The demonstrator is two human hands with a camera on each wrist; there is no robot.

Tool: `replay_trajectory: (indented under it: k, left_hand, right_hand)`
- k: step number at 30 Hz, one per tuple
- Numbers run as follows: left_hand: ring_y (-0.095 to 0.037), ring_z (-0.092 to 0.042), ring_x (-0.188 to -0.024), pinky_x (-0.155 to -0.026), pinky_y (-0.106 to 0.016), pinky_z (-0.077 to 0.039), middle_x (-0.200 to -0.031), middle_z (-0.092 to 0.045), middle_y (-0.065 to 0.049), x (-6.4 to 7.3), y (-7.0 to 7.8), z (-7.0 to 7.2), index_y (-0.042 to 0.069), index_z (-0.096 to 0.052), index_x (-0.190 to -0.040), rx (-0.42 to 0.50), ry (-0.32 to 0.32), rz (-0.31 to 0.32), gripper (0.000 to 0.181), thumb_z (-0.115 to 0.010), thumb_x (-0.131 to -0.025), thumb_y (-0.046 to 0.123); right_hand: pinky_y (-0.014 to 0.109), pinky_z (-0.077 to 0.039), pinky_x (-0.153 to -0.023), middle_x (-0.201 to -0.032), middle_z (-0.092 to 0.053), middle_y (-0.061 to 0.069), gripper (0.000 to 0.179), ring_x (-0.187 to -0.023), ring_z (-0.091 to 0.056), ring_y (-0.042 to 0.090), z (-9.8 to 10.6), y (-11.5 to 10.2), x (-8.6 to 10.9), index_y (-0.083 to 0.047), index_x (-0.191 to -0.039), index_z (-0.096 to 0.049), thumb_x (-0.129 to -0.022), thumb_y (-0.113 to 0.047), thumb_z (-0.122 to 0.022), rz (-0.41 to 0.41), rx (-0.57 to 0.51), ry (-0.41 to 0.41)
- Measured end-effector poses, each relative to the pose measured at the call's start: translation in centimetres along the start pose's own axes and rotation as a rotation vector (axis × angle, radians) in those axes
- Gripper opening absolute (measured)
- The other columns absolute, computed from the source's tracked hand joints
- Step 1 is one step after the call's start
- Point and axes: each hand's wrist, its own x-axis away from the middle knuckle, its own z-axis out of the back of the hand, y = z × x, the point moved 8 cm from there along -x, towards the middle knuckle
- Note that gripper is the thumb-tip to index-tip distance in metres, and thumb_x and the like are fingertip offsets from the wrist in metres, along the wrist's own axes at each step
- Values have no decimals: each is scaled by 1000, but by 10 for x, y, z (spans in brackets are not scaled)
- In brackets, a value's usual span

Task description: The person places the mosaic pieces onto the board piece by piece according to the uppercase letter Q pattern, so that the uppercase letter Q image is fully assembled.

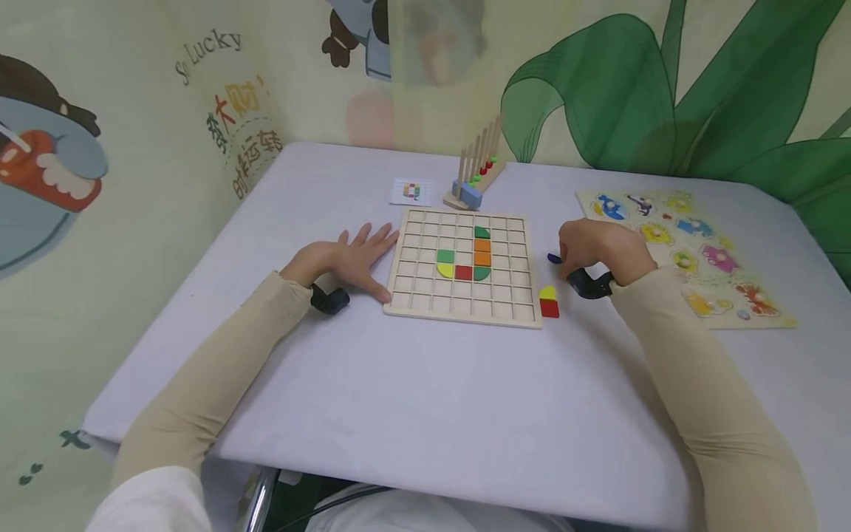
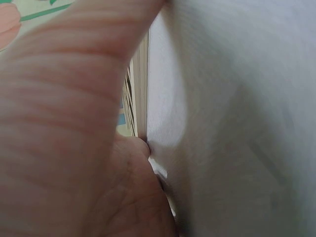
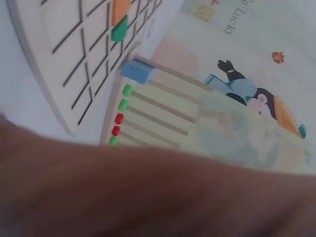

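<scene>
On the white worktop (image 1: 412, 384), a gridded board (image 1: 431, 301) with coloured tiles (image 1: 482, 259) in some cells. Against its left edge, left hand (image 1: 355, 260) spread, gripping nothing. Off its right side, right hand (image 1: 603, 247) curled, pinching a dark blue piece (image 1: 553, 258). By the lower right edge, red piece (image 1: 549, 308) and yellow piece (image 1: 548, 293).

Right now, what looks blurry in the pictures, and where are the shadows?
Head view: grid board fairly clear, soft shadow on the white tablecloth beside the right sleeve; left wrist view: left hand a little soft, broad dark shadow across the tablecloth; right wrist view: right hand very blurry along the bottom.
</scene>
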Motion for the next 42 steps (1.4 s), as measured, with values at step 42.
replay_trajectory:
  k: [42]
  left_hand:
    - [-37, 27, -146, -113, -65, 11, -161, 26, -8, 7, 0, -2, 15, 15, -156, 20, 9, -3, 122, -67, -80, 64]
  right_hand:
    - [35, -51, -73, -98, -67, 15, 35, -83, -60, 27, 11, -65, -7, -4, -131, -56, -96, -4, -58, 378, -72, 183]
